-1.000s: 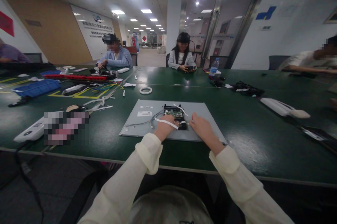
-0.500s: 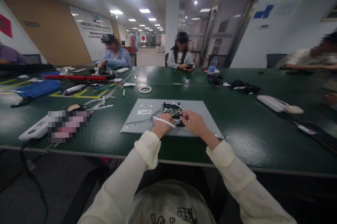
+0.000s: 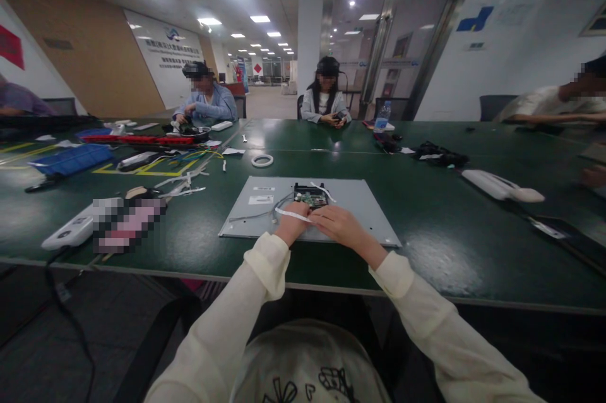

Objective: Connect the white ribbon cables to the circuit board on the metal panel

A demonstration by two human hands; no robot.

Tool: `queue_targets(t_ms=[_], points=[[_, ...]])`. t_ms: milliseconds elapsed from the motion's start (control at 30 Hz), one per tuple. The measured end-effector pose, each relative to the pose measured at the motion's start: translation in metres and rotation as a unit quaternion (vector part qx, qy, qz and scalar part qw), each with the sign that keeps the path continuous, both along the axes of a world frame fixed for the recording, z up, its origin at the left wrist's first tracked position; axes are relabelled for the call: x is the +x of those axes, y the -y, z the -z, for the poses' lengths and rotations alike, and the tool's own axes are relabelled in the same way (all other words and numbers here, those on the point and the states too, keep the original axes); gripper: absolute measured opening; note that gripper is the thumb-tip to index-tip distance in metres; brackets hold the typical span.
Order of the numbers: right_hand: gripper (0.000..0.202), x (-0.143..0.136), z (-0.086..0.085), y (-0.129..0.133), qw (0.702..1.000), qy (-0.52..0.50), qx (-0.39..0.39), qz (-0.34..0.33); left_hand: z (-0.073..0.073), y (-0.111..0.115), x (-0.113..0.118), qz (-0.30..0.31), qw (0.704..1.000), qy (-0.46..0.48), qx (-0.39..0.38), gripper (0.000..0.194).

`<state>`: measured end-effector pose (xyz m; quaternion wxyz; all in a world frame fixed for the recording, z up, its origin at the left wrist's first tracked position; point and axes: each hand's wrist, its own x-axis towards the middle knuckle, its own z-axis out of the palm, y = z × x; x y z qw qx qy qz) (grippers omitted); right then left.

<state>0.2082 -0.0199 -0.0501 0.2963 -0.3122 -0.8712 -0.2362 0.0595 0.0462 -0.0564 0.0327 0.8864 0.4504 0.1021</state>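
Note:
A flat grey panel (image 3: 255, 213) lies on the green table in front of me. On its middle sits a black bracket with a green circuit board (image 3: 310, 199), with grey cables (image 3: 255, 216) running off to the left. My left hand (image 3: 293, 220) is closed at the near edge of the board, and what its fingers hold is hidden. A white strip (image 3: 291, 215) crosses over that hand. My right hand (image 3: 336, 225) is closed with its fingertips at the strip's right end, close beside my left hand. Another white strip (image 3: 324, 192) curves over the board's far right side.
Beyond the panel lies a white tape roll (image 3: 262, 161). A blue tray (image 3: 71, 160), a white power strip (image 3: 78, 226) and loose strips are on the left. White and black devices (image 3: 497, 185) lie right. People sit across the table and at both sides.
My right hand has moved left and slightly down, from the right side of the board to beside my left hand. My left hand has stayed nearly in place.

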Motion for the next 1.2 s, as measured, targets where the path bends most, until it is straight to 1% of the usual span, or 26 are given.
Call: queue_targets(t_ms=[100,200,267,367,433,500,533,567,633,667,733,767,800,833,900,1033,1133,1200], points=[[0.014,0.001,-0.001,0.002,0.999,-0.022,0.031,-0.004,0.0,0.0,0.001,-0.004,1.0,0.003,-0.007,0.028],[0.014,0.004,-0.002,0.003,0.997,-0.052,0.056,0.007,0.003,-0.001,0.003,-0.026,0.999,0.012,-0.013,0.029],[0.014,0.007,-0.003,0.002,0.994,-0.082,0.059,0.034,0.005,0.0,0.003,-0.037,0.999,0.025,0.001,0.029],[0.015,0.013,-0.004,0.001,0.988,-0.125,0.047,0.082,0.006,0.0,0.001,-0.035,0.997,0.059,0.024,0.026],[0.016,0.016,-0.005,0.0,0.983,-0.144,0.045,0.105,0.003,-0.001,-0.003,-0.033,0.996,0.085,-0.005,0.025],[0.015,0.018,-0.005,0.0,0.979,-0.155,0.052,0.121,-0.001,-0.003,-0.009,-0.016,0.988,0.129,-0.083,0.026],[0.015,0.018,-0.004,0.0,0.978,-0.155,0.057,0.125,-0.003,-0.004,-0.013,0.0,0.977,0.165,-0.135,0.027],[0.015,0.018,-0.004,-0.001,0.978,-0.152,0.061,0.126,-0.006,-0.005,-0.016,0.017,0.96,0.208,-0.189,0.027],[0.016,0.017,-0.003,-0.001,0.981,-0.136,0.066,0.124,-0.011,-0.005,-0.024,0.041,0.909,0.305,-0.283,0.032],[0.016,0.017,-0.003,-0.001,0.983,-0.124,0.067,0.121,-0.014,-0.004,-0.028,0.041,0.88,0.351,-0.317,0.036],[0.017,0.016,-0.003,0.0,0.986,-0.096,0.071,0.117,-0.019,-0.002,-0.035,0.03,0.828,0.425,-0.365,0.043],[0.018,0.015,-0.004,0.0,0.988,-0.078,0.075,0.114,-0.022,-0.002,-0.038,0.023,0.807,0.45,-0.381,0.044],[0.018,0.013,-0.005,0.0,0.989,-0.058,0.079,0.109,-0.025,-0.002,-0.04,0.016,0.794,0.465,-0.392,0.044],[0.019,0.012,-0.006,0.0,0.991,-0.035,0.082,0.101,-0.028,-0.003,-0.042,0.01,0.788,0.47,-0.398,0.042],[0.021,0.007,-0.01,-0.002,0.993,0.012,0.086,0.076,-0.035,-0.01,-0.044,0.001,0.796,0.455,-0.398,0.037],[0.022,-0.009,-0.021,-0.014,0.993,0.08,0.082,0.037,-0.053,-0.035,-0.045,0.001,0.833,0.411,-0.371,0.03],[0.021,-0.024,-0.028,-0.027,0.992,0.11,0.049,0.04,-0.061,-0.058,-0.047,0.015,0.872,0.369,-0.32,0.03],[0.021,-0.035,-0.03,-0.035,0.991,0.122,0.022,0.055,-0.059,-0.072,-0.05,0.023,0.907,0.322,-0.271,0.031]])
